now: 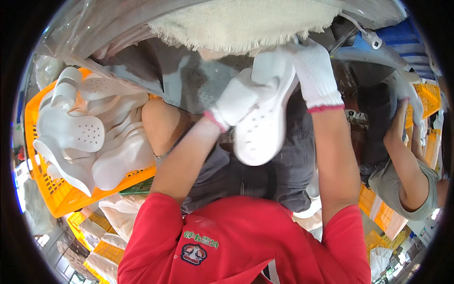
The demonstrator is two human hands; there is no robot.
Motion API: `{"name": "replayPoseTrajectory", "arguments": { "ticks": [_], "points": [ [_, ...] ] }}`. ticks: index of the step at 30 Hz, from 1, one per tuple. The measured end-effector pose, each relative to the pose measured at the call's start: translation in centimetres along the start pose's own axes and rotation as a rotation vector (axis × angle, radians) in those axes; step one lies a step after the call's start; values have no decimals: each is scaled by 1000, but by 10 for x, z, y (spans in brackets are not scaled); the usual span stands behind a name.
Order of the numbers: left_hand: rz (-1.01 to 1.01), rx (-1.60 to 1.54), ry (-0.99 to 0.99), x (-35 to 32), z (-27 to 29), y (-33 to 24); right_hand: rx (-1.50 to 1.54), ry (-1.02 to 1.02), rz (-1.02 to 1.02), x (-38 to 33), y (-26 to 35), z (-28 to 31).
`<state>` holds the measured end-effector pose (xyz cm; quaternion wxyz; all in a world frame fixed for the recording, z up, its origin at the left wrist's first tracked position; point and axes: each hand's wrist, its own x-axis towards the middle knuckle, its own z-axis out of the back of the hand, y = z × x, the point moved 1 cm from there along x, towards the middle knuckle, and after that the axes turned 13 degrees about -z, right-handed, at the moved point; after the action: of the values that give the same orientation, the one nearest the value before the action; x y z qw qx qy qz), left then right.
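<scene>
This looks like a workshop or a small factory. The big orange crate [71, 202] shows it best: it is piled up with white pieces [61, 130], lots of the same sort, some with little holes. Below the crate are smaller yellow crates [112, 252] too. Up and to the right of the crate is a big gray shell [127, 23] with a rough, frayed cloth [246, 23]. Far right of the crate, another person [410, 201] is near more crates.
</scene>
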<state>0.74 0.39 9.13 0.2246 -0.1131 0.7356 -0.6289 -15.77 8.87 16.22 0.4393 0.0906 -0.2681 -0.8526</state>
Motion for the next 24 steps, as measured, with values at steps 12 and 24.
{"name": "replayPoseTrajectory", "arguments": {
  "ticks": [12, 24],
  "points": [
    [-340, 586, -425, 95, -53, 23, 334, -394, -385, -95, -8, 10],
    [4, 535, -74, -6, 38, 26, -557, -330, 307, 7, -57, -26]
  ]
}}
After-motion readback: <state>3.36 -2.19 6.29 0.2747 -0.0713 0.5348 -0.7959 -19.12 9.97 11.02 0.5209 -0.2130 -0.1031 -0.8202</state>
